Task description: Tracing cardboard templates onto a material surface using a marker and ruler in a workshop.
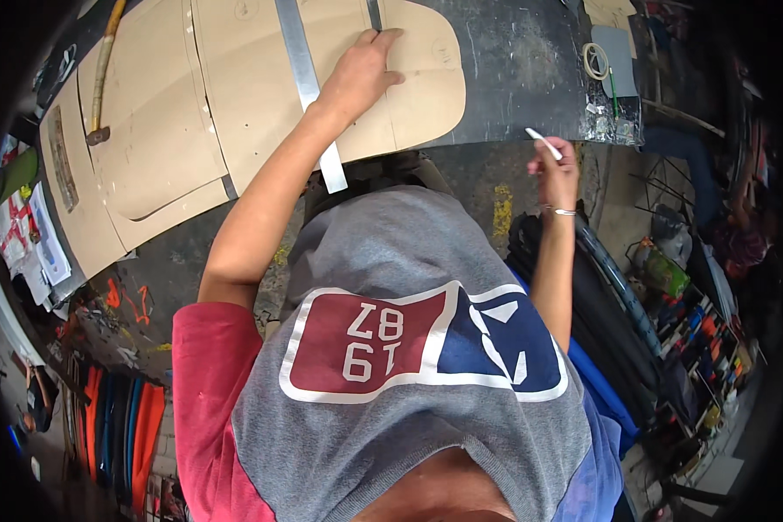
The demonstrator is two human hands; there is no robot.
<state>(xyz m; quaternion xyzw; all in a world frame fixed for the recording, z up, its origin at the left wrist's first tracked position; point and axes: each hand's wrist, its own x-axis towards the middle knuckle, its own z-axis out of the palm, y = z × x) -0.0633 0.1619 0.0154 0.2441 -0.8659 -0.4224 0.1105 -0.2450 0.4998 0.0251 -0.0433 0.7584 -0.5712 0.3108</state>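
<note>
My left hand [365,74] lies on a large tan cardboard pattern [431,74], its fingers spread and pressing down. Its fingertips are by the end of a narrow dark strip [374,14]. A long metal ruler [297,52] runs under my left forearm, its near end sticking out past the table edge. My right hand [558,170] is raised off the table's near edge, closed around a slim white pen [544,143] that points up and left.
A hammer [104,70] with a wooden handle rests on the cardboard at left. The dark tabletop [522,70] carries a tape roll [595,61] and a green pencil [613,91] at right. Dark material rolls [583,304] lean right of me; coloured rolls [122,435] stand at lower left.
</note>
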